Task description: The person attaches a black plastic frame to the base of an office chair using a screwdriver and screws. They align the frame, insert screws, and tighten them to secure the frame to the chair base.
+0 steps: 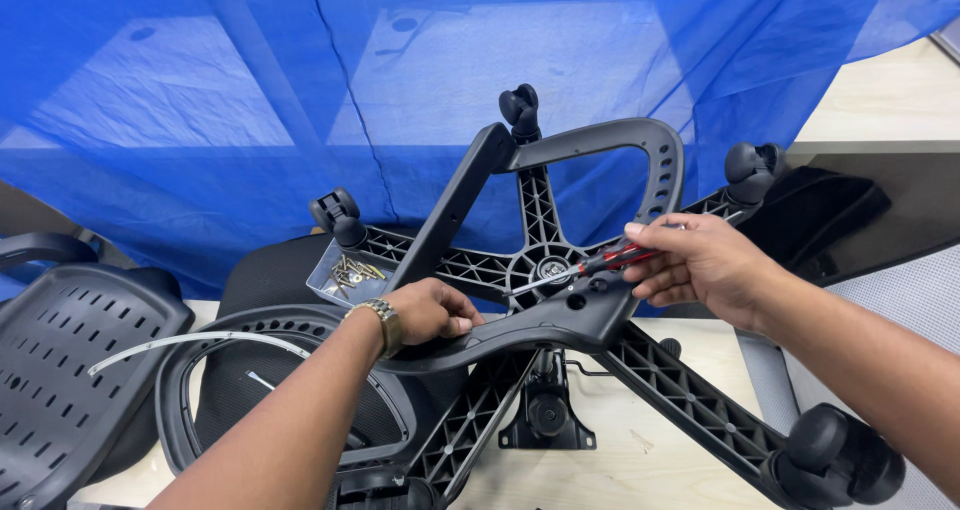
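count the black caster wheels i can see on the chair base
4: one top centre, one upper left by the screw tray, one upper right, one lower right. A fifth may be hidden bottom centre.

Scene was bright and evenly lit. Daylight glowed through the translucent blue fabric sheet (250,80) from 12 o'clock, showing pale patches. Shadows under the black plastic chair armrest (560,230) were soft. Focus stayed sharp; slight wide-angle stretch at 5 and 7 o'clock.

A blue sheet (200,100) is hanging at twelve o'clock. The chair base (540,260) is showing black. The screwdriver (600,262) handle is showing red and black.
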